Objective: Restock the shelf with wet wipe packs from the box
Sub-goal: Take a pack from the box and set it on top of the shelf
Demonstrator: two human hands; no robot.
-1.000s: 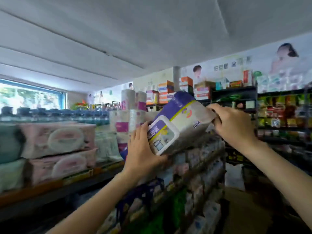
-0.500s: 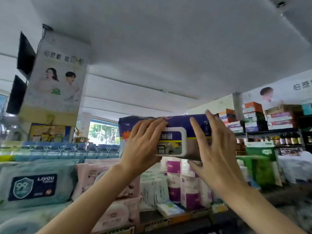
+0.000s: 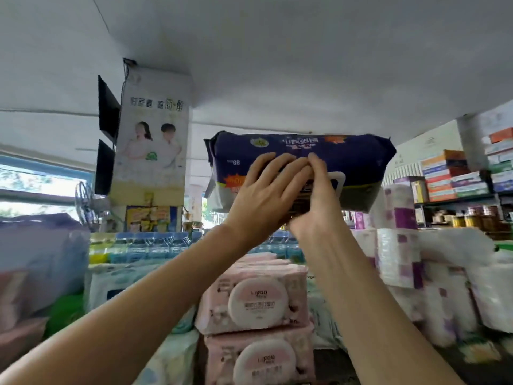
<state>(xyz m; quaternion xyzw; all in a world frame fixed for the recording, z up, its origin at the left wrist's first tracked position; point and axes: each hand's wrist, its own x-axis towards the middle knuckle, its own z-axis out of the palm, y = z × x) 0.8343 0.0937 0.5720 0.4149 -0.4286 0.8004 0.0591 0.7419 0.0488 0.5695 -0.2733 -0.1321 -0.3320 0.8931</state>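
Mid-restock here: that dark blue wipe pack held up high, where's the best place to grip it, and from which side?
Take the dark blue wipe pack by its two short ends, one hand from each side. It lies long side level and looks soft and wide, so end grips should stop it sagging. Right now the left hand and right hand both press on its middle, over the white lid.

Shelf surface itself mostly hidden under goods; only dark strip (image 3: pixel 327 359) shows at bottom. Two pink wipe packs (image 3: pixel 254 301) stacked in middle, round white lids facing camera. Left of them, pale blue-white packs (image 3: pixel 116 284), partly behind arm. Right, white and purple paper rolls (image 3: pixel 399 259) piled up. Behind, row of blue-capped water bottles (image 3: pixel 147 245). Far left, blurred purple-grey pack (image 3: pixel 39 259).
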